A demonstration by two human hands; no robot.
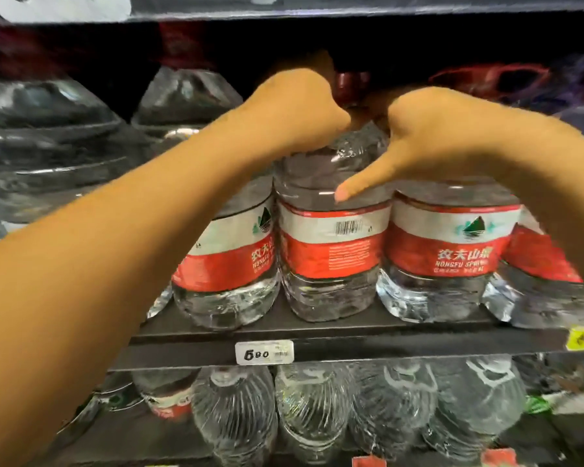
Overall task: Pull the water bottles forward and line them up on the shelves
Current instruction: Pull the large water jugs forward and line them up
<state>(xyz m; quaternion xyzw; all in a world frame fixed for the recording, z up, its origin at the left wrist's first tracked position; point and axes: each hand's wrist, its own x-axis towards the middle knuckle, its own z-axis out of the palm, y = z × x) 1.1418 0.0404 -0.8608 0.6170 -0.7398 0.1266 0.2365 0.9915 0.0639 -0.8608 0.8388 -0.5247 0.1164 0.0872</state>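
Observation:
A large clear water bottle [331, 251] with a red and white label and a red cap stands at the middle of the dark shelf [351, 345], its barcode side facing me. My left hand [300, 106] grips its top near the cap from the left. My right hand [429, 136] wraps the bottle's shoulder from the right, thumb pressed down on its front. A matching bottle [230, 264] stands on its left and another [445, 254] on its right, both touching it. Fingers of both hands are hidden behind the bottle's neck.
A further labelled bottle [547, 278] stands at the far right. Larger clear jugs [48, 129] fill the shelf's left side. A white price tag [264, 352] sits on the shelf edge. Ribbed clear bottles [314, 409] crowd the shelf below. Another shelf hangs close overhead.

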